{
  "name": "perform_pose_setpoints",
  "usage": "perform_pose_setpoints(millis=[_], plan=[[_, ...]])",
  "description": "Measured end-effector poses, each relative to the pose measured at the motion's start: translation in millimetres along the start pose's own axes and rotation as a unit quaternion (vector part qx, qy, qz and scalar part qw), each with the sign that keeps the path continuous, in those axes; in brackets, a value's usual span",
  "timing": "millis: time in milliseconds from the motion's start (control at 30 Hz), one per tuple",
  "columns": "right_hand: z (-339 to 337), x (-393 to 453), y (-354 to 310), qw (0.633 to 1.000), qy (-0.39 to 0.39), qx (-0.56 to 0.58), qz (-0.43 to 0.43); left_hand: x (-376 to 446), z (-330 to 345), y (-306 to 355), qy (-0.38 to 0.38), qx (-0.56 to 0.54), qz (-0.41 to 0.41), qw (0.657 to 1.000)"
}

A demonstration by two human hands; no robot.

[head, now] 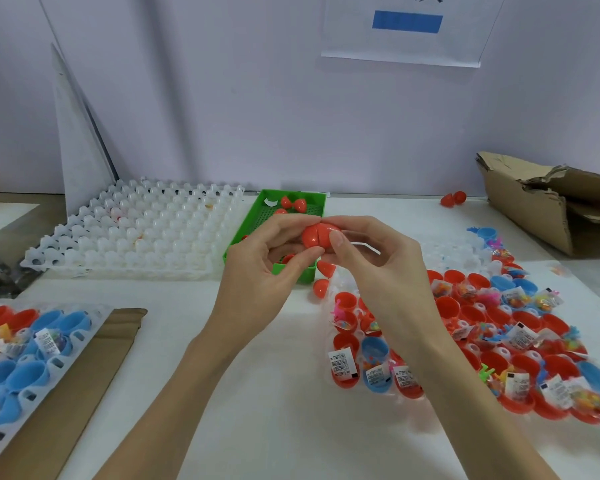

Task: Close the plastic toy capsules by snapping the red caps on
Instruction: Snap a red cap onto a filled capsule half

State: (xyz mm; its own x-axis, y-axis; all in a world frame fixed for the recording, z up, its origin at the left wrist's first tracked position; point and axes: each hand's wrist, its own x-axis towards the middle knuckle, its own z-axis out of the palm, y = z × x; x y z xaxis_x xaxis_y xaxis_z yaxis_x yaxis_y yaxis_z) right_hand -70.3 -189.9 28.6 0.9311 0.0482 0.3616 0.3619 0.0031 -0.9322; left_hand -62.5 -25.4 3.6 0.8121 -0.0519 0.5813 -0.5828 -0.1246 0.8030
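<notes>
1. Two hands meet above the green tray (243,244): left hand (264,268) and right hand (378,268) pinch the red capsule (316,234) between fingertips.
2. Squeeze both halves squarely along the seam until it clicks shut.
3. Avoid tilting the cap.

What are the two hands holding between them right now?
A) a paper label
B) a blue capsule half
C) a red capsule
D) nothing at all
C: the left hand and right hand both pinch a red capsule, its two halves meeting at a visible seam, held above the green tray.
</notes>
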Motion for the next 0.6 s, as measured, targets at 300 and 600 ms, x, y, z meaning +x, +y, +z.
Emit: perform_pose_setpoints(millis=[300, 600], plan=[[-1.4, 1.1, 1.7, 1.0, -0.011, -0.023, 0.004, 0.0, -1.5, 3.2, 0.052, -0.002, -0.008, 0.999], [3.9, -4.4, 8.5, 0.998, 0.004, -0.069, 0.004, -4.2, 3.7, -0.6, 0.062, 0.119, 0.054, 0.989]])
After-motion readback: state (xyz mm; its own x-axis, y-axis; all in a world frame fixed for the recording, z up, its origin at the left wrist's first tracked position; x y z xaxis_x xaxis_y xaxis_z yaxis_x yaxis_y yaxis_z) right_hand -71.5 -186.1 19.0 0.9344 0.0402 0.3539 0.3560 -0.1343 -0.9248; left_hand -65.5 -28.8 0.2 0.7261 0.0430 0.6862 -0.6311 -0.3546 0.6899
